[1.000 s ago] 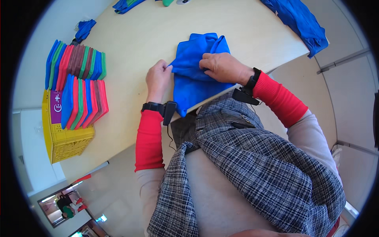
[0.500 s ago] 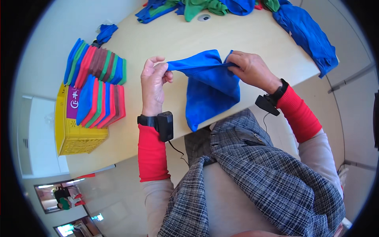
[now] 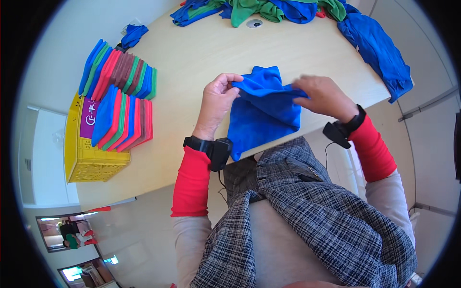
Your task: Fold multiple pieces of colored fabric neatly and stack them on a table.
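I hold a creased blue fabric cloth (image 3: 266, 115) in front of me at the near edge of the pale wood-grained desk (image 3: 192, 60), its lower left corner reaching that edge and its upper part gathered into a loose ridge between my hands. My left hand (image 3: 215, 103) pinches the upper left part of the cloth between thumb and fingertips, the wrist carrying a black strapped device (image 3: 221, 154) above a red ribbed cuff (image 3: 189, 185). My right hand (image 3: 326, 96) is at the opposite end of the ridge, fingers toward the fabric; it is blurred, so I cannot tell whether it grips the cloth or only touches it. Well to my left, two rows of folded cloths in blue, green, red and brown stand packed side by side, the farther row (image 3: 120, 72) behind the nearer row (image 3: 124, 120), beside a yellow plastic crate (image 3: 96, 165) with a purple panel (image 3: 88, 117). Along the far edge of the desk lies a loose heap of green and blue cloths (image 3: 261, 10), near a round inset fitting (image 3: 254, 23). A long bundle of blue fabric (image 3: 379, 53) lies along the right end, and a small crumpled blue cloth (image 3: 134, 36) sits at the far left.
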A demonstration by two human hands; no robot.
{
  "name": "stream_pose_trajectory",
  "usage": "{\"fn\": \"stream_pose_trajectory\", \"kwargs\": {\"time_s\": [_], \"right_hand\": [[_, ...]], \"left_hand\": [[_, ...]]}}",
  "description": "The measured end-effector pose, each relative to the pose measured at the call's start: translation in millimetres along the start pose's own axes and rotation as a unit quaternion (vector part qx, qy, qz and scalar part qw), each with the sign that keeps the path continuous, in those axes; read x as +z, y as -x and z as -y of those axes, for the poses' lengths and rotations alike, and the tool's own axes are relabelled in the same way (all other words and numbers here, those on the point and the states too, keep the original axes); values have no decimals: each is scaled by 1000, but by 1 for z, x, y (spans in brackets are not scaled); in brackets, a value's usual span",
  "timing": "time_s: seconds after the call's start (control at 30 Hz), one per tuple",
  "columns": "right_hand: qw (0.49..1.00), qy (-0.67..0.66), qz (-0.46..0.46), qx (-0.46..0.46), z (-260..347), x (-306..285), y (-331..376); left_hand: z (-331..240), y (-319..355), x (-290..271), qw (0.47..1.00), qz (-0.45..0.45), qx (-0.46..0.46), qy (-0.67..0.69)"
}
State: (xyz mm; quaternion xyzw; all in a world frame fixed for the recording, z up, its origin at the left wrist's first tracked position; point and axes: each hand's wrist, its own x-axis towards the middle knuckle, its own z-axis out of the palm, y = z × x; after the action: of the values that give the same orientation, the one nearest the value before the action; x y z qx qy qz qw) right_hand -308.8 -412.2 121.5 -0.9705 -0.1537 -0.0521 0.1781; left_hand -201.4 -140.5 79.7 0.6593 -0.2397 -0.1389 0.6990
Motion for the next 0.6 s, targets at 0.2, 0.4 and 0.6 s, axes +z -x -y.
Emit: {"fn": "stream_pose_trajectory", "kwargs": {"time_s": [0.2, 0.4, 0.6], "right_hand": [[982, -11, -188, -32, 44, 42, -31], [972, -152, -164, 71, 43, 43, -49], [926, -322, -171, 96, 33, 44, -61]], "left_hand": [[5, -5, 34, 998, 26, 29, -53], [-5, -19, 19, 999, -4, 19, 32], [45, -24, -23, 933, -1, 128, -337]]}}
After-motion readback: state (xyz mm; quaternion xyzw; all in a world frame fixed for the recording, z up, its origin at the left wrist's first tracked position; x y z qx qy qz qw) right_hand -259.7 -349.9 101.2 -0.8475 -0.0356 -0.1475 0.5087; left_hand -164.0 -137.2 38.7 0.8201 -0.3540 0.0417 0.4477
